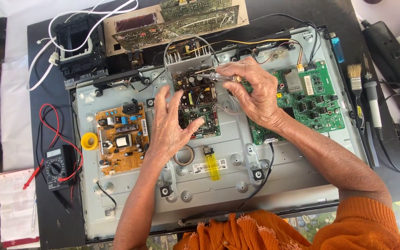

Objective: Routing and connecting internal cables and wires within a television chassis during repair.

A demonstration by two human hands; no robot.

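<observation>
While the left hand [170,124] rests open with its fingers steadying the small dark circuit board [195,103] at the middle of the grey metal chassis [237,180], the right hand [251,90] grips a metal-tipped tool [216,77] over the board's upper edge.

The left hand [170,122] covers the lower left part of the small circuit board [195,99] at the frame's centre, and the right hand [255,92] hides the left edge of the green circuit board [315,99]. The screwdriver [216,77] tip is too small to make out. At the bottom edge, the orange sleeve [362,227] is cut off.
</observation>
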